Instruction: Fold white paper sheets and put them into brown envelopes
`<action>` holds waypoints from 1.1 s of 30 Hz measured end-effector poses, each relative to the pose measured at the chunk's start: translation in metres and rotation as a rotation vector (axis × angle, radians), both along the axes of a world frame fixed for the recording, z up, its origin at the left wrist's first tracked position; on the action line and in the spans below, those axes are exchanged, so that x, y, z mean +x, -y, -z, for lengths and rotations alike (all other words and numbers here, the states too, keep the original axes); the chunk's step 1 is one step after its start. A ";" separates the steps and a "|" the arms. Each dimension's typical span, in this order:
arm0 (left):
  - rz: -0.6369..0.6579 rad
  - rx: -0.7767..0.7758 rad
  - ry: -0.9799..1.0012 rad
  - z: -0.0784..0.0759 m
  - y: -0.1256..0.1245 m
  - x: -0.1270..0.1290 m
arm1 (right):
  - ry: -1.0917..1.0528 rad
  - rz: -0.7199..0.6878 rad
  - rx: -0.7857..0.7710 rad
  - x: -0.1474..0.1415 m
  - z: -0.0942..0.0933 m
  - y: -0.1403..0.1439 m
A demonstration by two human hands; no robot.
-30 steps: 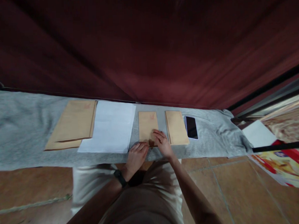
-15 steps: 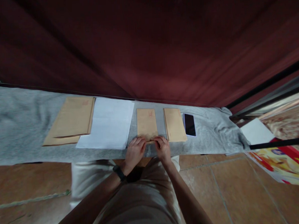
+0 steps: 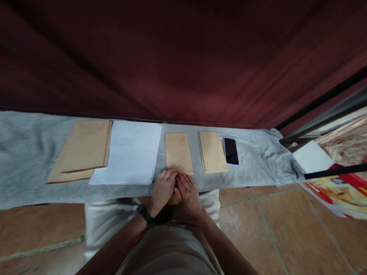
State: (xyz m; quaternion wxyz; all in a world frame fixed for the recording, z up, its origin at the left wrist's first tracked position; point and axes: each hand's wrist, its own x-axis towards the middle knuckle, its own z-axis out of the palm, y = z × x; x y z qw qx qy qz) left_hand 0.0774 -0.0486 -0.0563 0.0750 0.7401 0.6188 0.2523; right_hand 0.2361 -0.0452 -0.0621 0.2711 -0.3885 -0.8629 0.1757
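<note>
Two of my hands are resting together at the near end of a small brown envelope point(image 3: 178, 153) lying flat on the gray cloth point(image 3: 18, 162). My left hand point(image 3: 162, 190) and right hand point(image 3: 188, 193) are lying mostly flat, fingertips touching its edge, gripping nothing. Another envelope point(image 3: 213, 151) and a phone point(image 3: 231, 151) are sitting just right, white paper point(image 3: 129, 152) left.

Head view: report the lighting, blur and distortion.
Head view: dim overall; the dark red curtain is smeared and nearly featureless; wide-angle bowing curves the grey cloth; the left hand and right hand by the small brown envelope look soft.
</note>
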 end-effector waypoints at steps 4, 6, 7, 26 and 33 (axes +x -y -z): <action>0.041 -0.011 -0.058 0.000 0.009 -0.005 | 0.047 0.010 -0.010 0.001 0.000 0.004; 0.052 -0.010 -0.080 0.000 0.015 -0.007 | 0.050 0.008 -0.013 0.004 -0.001 0.002; 0.059 -0.009 -0.087 -0.001 0.017 -0.009 | 0.050 0.011 -0.014 0.007 -0.001 0.001; 0.091 0.035 -0.149 -0.003 0.023 0.009 | 0.124 0.111 0.049 0.017 0.001 -0.006; 0.066 0.005 -0.183 -0.009 0.024 0.005 | 0.152 0.086 0.058 0.017 0.001 -0.006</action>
